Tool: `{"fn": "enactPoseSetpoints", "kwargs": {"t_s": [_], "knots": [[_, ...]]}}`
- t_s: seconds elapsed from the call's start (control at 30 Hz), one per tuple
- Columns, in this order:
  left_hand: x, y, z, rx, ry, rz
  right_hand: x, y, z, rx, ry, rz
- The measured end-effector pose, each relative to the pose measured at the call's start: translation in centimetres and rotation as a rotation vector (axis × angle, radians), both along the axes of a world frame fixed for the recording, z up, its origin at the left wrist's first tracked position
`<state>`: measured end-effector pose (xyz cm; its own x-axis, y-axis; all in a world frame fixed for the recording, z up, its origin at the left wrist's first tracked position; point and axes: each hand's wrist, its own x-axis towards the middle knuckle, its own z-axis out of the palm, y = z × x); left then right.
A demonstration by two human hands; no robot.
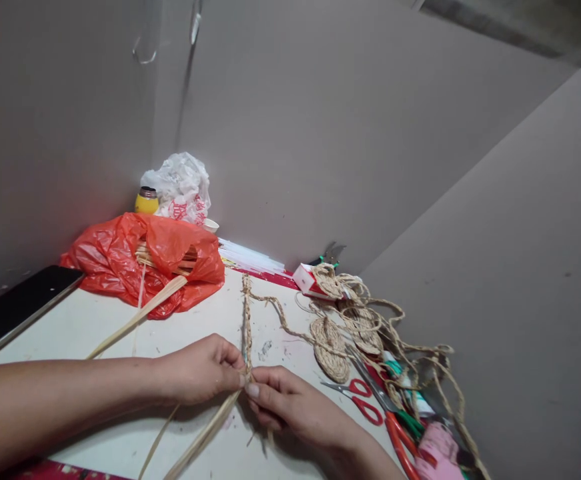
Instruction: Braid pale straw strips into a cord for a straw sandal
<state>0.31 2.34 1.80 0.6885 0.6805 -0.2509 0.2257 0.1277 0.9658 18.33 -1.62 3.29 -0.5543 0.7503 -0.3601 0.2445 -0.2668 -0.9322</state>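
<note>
From the left hand [203, 370] and right hand [287, 403] over the bench [185, 333], the braid [247, 323] runs toward twelve o'clock; the plastic bag [105, 257], strips [143, 253] inside, sits at ten-thirty, the rope pile [365, 327] at two, scissors [341, 387] at three

In front of you is a white tabletop [60, 337], marked with small dark stains, with red showing along its far and near edges. From its middle, you have a red plastic bag [115, 257] at eleven o'clock, a flat black slab [15, 310] at ten, a braided cord [247, 313] running towards twelve, white strips [255, 257] at one, an oval woven coil [327, 353] at three, and red-handled scissors [356, 399] at four.
</note>
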Motion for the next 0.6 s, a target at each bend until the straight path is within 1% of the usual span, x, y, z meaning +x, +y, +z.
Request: {"fn": "enactPoseSetpoints", "kwargs": {"t_s": [0.1,0.2,0.27,0.33,0.47,0.6], "knots": [[0.1,-0.1,-0.3,-0.003,-0.005,-0.024,0.1,0.0,0.1,0.055,-0.107,0.01],[0.1,-0.1,-0.6,0.081,0.019,-0.012,-0.1,0.0,0.1,0.132,-0.197,-0.035],[0.0,-0.2,-0.7,0.118,0.048,-0.01,-0.3,0.0,0.0,0.135,-0.214,-0.071],[-0.1,-0.2,-0.4,0.138,0.069,-0.009,-0.3,0.0,-0.3,0.098,-0.179,-0.08],[-0.2,-0.3,0.4,0.171,0.1,-0.009,-0.2,0.1,-1.1,-0.003,0.015,-0.077],[-0.3,-0.3,0.8,0.202,0.135,-0.042,-0.2,0.1,-1.7,-0.111,0.078,-0.146]]}}
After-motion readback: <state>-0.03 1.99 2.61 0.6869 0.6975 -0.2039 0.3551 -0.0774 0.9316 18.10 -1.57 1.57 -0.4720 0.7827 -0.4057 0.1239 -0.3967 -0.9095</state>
